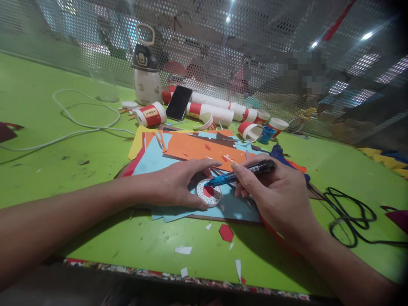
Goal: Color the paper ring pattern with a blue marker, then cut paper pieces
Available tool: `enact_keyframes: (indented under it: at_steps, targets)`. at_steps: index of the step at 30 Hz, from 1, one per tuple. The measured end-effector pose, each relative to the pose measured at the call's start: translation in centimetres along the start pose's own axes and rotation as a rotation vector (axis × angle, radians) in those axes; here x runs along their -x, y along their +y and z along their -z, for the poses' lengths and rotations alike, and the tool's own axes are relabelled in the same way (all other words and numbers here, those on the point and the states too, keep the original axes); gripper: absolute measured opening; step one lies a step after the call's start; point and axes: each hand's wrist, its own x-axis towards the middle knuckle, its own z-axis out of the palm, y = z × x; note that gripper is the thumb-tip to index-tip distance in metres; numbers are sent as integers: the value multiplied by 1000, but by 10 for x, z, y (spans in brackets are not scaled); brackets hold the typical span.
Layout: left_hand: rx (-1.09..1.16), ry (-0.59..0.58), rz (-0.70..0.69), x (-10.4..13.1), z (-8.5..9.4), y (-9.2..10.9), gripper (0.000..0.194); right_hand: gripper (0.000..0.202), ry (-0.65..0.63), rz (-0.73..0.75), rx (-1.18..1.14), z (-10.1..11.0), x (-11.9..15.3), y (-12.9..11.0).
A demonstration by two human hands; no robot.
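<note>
My left hand [183, 185] curls its thumb and fingers around the edge of a small round white disc [217, 197]. Small blue marks dot the disc's white ring, and a red hexagon [208, 192] sits at its centre. Closed on a black marker pen [256, 168] with a blue-smeared front end, my right hand [276, 191] points it down to the left. The pen's tip meets the disc near the hexagon's upper edge, though exact contact is hard to make out. Under both hands lie light blue paper sheets [178, 214].
Orange paper [191, 146] covers part of the stack. Behind it are paper cups [150, 114], a phone [179, 103] and a bottle [147, 80]. A blue glue gun [279, 153] and black cable [350, 216] lie right. A loose red hexagon [226, 233] and paper scraps lie in front.
</note>
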Motion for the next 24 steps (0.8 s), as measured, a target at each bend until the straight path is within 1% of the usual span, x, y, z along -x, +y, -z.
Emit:
enact_keyframes:
  at_steps: [4,13,21,24]
  targets:
    - [-1,10,-21,0,-1,0,84,24,-5,-6,-24,-1,1,1]
    - [-5,5,-23,0,-1,0,82,26,-25,31,54,0,0,1]
    - [-1,-9,-28,-1,0,0,80,35,-20,-85,36,-1,-3,-3]
    - [-4,-9,-19,-1,0,0,79,38,-11,-105,49,-1,-3,-3]
